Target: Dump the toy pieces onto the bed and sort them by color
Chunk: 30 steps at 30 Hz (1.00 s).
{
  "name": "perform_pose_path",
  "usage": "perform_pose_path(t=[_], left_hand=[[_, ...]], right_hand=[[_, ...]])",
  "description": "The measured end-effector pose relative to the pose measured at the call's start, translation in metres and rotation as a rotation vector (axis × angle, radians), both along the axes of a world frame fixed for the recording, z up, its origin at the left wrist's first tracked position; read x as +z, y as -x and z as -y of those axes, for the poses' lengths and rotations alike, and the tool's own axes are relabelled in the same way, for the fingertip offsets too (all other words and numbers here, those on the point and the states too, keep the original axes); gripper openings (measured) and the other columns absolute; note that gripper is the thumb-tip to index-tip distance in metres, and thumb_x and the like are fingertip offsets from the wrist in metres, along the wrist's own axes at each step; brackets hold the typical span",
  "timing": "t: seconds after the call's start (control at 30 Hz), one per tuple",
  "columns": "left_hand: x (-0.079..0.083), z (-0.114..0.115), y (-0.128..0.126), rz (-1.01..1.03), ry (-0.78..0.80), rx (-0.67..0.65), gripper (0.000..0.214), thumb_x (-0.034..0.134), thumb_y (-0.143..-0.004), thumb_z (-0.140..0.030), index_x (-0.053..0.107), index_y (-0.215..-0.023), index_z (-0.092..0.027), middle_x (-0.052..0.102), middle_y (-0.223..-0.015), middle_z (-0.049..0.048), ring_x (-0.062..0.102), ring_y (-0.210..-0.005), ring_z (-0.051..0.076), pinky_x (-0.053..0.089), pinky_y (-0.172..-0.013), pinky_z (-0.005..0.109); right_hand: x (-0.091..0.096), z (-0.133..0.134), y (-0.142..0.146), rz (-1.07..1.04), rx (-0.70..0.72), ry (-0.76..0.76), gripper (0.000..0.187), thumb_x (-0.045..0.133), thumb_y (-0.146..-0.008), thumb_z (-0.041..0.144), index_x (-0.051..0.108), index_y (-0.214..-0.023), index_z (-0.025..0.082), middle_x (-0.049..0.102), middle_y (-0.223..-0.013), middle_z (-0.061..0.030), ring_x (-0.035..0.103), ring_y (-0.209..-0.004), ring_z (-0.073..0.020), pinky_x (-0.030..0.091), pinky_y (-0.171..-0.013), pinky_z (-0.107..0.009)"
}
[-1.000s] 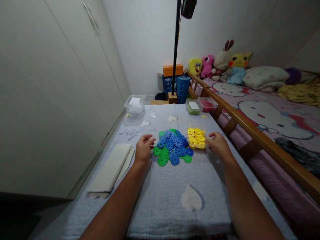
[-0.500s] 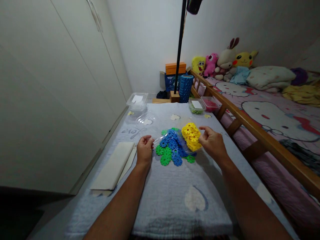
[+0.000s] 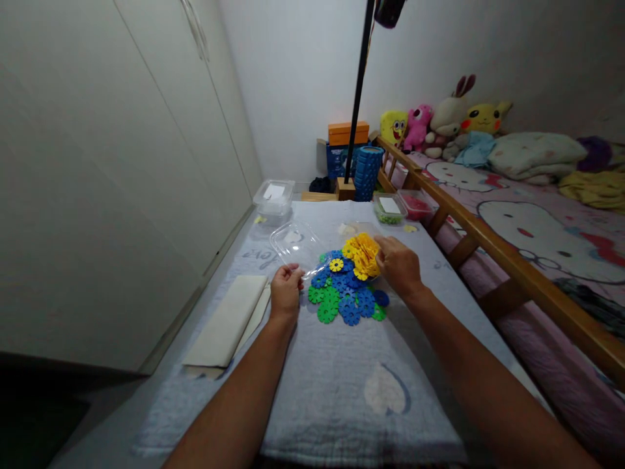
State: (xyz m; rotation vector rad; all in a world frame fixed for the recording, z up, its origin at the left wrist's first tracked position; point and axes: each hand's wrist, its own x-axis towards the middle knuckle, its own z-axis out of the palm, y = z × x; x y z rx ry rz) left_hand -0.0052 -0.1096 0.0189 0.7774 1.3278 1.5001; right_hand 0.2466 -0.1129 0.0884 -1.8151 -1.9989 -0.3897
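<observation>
A heap of blue and green flower-shaped plastic discs (image 3: 347,296) lies on a pale blue cloth (image 3: 342,365) in front of me. My right hand (image 3: 398,266) grips a clear container, tipped over the heap, and yellow discs (image 3: 362,255) spill out of it. One yellow disc (image 3: 336,265) lies on the blue ones. My left hand (image 3: 286,291) is closed on the edge of an empty clear plastic tray (image 3: 295,245), lifted at the left of the heap.
A folded cream cloth (image 3: 227,320) lies at the left. At the far end stand a clear lidded box (image 3: 274,196), a box of green pieces (image 3: 389,209) and one of red pieces (image 3: 415,204). A wooden bed rail (image 3: 493,247) runs along the right; a black pole (image 3: 359,98) rises behind.
My right hand lifted the container of yellow discs, swung it left and tipped it over the blue and green heap. The clear tray in my left hand rose. The camera shifted slightly.
</observation>
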Motion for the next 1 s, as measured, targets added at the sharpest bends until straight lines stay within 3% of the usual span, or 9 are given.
perform_pose_path(t=[0.2,0.3,0.4,0.47,0.57,0.7,1.0], left_hand=[[-0.003,-0.002,0.001,0.003,0.009,-0.006,0.033,0.071,-0.061,-0.031,0.063,-0.09,-0.018,0.06,-0.071,-0.0055,0.053,-0.058,0.008,0.043,-0.055,0.02],[-0.002,-0.001,0.001,0.007,0.016,-0.005,0.033,0.071,-0.061,-0.031,0.063,-0.09,-0.018,0.06,-0.072,-0.0055,0.053,-0.057,0.008,0.043,-0.055,0.02],[0.0,-0.001,0.0,0.012,0.019,-0.008,0.033,0.071,-0.061,-0.031,0.063,-0.09,-0.018,0.059,-0.071,-0.0057,0.053,-0.058,0.008,0.043,-0.056,0.02],[0.001,0.0,0.001,0.011,0.017,-0.014,0.033,0.071,-0.061,-0.031,0.063,-0.09,-0.018,0.059,-0.071,-0.0057,0.053,-0.058,0.008,0.043,-0.056,0.02],[0.002,0.001,0.0,0.007,0.011,-0.023,0.033,0.071,-0.061,-0.031,0.064,-0.091,-0.017,0.059,-0.069,-0.0059,0.053,-0.057,0.008,0.042,-0.056,0.02],[0.003,0.001,-0.001,0.008,-0.006,-0.038,0.034,0.071,-0.062,-0.032,0.063,-0.092,-0.017,0.057,-0.064,-0.0064,0.051,-0.055,0.008,0.04,-0.055,0.02],[0.008,0.004,-0.003,0.002,-0.017,-0.08,0.058,0.075,-0.063,-0.035,0.053,-0.114,-0.018,0.065,-0.069,-0.0045,0.052,-0.052,0.009,0.039,-0.053,0.02]], right_hand=[[0.012,0.023,0.016,-0.001,0.246,0.047,0.05,0.055,-0.087,0.012,0.059,-0.137,0.018,0.065,-0.114,-0.0123,0.059,-0.103,-0.0266,0.05,-0.092,-0.036],[0.014,0.032,0.02,-0.033,0.331,0.066,0.05,0.055,-0.084,0.007,0.061,-0.132,0.017,0.064,-0.113,-0.0122,0.057,-0.106,-0.0269,0.048,-0.098,-0.039],[0.007,0.038,0.022,-0.073,0.282,0.057,0.035,0.058,-0.084,0.01,0.069,-0.116,0.019,0.063,-0.111,-0.0125,0.054,-0.106,-0.0286,0.046,-0.097,-0.044],[-0.001,0.04,0.022,-0.098,0.211,0.022,0.027,0.062,-0.083,0.014,0.071,-0.107,0.022,0.061,-0.122,-0.0141,0.051,-0.115,-0.0322,0.043,-0.099,-0.049],[-0.016,0.042,0.019,-0.147,0.175,-0.004,0.028,0.064,-0.081,0.015,0.072,-0.106,0.024,0.049,-0.145,-0.0134,0.042,-0.13,-0.0362,0.039,-0.105,-0.054],[-0.029,0.042,0.014,-0.196,0.148,-0.013,0.031,0.062,-0.082,0.016,0.07,-0.111,0.025,0.045,-0.15,-0.0126,0.045,-0.131,-0.0342,0.04,-0.105,-0.053],[-0.023,0.038,-0.008,-0.347,0.057,-0.226,0.018,0.064,-0.082,0.019,0.07,-0.098,0.021,0.05,-0.146,-0.0147,0.05,-0.128,-0.0333,0.04,-0.108,-0.055]])
